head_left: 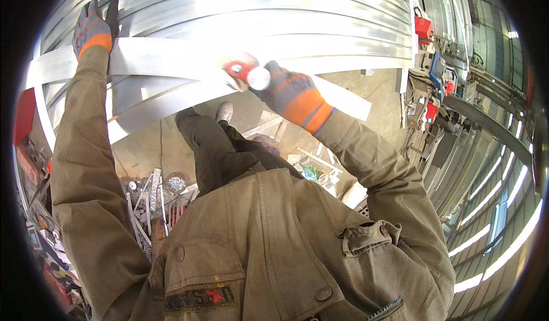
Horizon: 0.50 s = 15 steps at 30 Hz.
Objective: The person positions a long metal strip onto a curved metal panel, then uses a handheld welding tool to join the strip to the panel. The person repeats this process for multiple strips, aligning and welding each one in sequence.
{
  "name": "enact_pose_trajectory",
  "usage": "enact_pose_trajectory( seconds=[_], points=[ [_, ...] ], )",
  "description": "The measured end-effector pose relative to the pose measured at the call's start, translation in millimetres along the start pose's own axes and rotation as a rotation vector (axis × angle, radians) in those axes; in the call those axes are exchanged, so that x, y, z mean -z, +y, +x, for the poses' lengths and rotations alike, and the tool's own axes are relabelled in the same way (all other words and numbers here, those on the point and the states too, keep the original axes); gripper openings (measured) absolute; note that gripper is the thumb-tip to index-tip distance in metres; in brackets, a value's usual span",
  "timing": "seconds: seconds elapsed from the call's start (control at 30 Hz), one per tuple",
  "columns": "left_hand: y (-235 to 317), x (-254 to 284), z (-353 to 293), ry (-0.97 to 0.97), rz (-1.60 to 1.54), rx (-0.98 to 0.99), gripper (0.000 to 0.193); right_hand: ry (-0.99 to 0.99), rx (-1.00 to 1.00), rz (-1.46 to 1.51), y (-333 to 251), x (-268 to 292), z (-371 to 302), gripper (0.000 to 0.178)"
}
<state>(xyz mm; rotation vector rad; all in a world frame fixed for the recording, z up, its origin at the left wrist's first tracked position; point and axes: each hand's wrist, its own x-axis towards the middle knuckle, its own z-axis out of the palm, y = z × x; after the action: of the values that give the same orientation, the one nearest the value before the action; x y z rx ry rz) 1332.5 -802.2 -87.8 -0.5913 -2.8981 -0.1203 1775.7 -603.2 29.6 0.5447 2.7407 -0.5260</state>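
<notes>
My left hand (94,32), in a grey glove with an orange cuff, lies with its fingers stretched out over a long flat pale metal strip (148,56). The strip lies across a slatted, shiny metal panel (171,6). Toward the middle, my right hand (291,95), gloved alike, is closed around a red hand tool (238,71) with a round, pale silvery end. Glare hides the tool's far side, and its exact kind cannot be made out. It is held over the strip, close to the panel's near edge; whether it touches is unclear.
Metal offcuts (150,198) lie heaped on the floor at lower left, with more scraps (320,169) right of my legs. Tools and red and blue items (437,75) crowd the right side, beside long metal profiles (443,12). A red object (24,115) stands at the left edge.
</notes>
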Motion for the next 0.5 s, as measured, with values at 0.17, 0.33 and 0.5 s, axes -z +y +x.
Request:
enact_pose_trajectory(
  seconds=[0.17, 0.33, 0.5],
  points=[
    [-2, 1, 1, -0.022, -0.028, -0.015, 0.068, -0.147, -0.115, -0.029, 10, 23, -18, 0.048],
    [-1, 0, 1, 0.027, 0.058, 0.014, 0.077, -0.111, -0.082, -0.015, 21, 12, -23, 0.049],
    [-4, -6, 4, -0.015, -0.008, 0.007, 0.060, -0.098, -0.076, -0.064, 17, 10, -14, 0.044]
  ],
)
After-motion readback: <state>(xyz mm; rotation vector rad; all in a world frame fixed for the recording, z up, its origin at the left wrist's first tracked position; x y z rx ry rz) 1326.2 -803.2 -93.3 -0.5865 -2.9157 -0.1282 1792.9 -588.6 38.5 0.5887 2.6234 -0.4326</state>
